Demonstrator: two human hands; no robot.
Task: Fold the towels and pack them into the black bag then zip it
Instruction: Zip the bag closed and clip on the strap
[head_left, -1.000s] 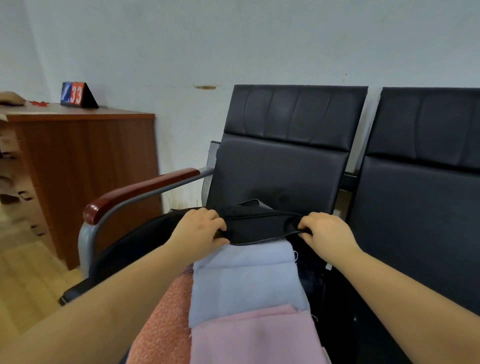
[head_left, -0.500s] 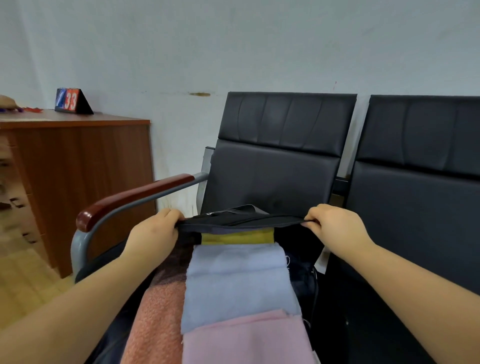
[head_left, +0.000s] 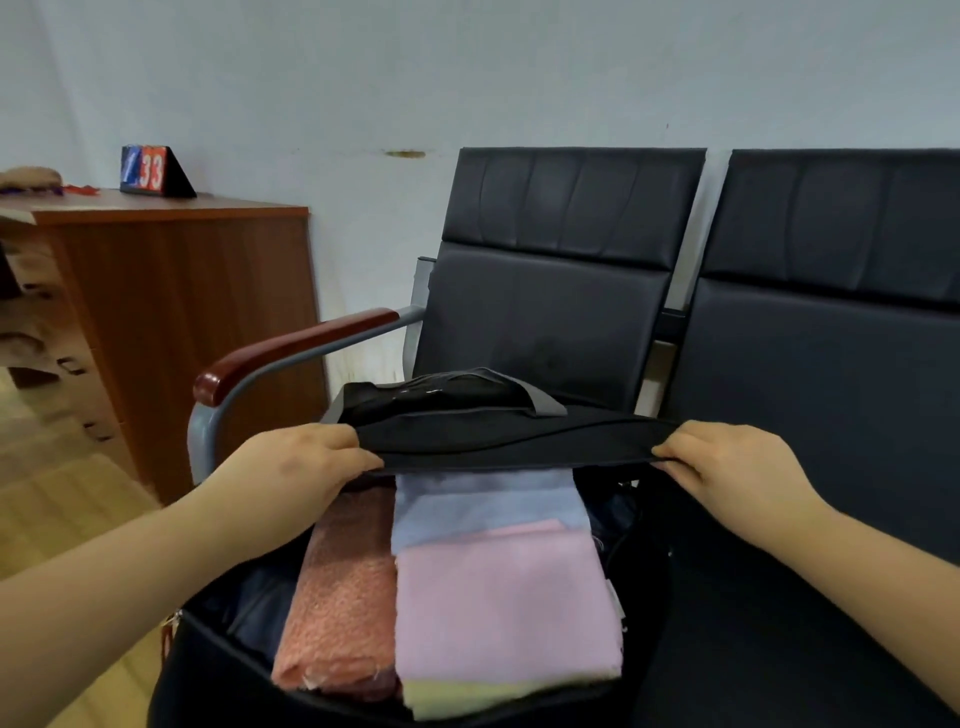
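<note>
Black bag (head_left: 498, 441), coral towel (head_left: 337, 597), pink towel (head_left: 498, 613), pale blue towel (head_left: 483, 506), pale yellow towel (head_left: 467, 699), black chairs (head_left: 545, 291), dark red armrest (head_left: 291, 348), reddish-brown desk (head_left: 182, 322), blue-and-red sign (head_left: 148, 169) with white 33

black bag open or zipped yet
Open. Both hands, left and right, hold the black bag's flap up, and the folded towels inside show uncovered.
</note>
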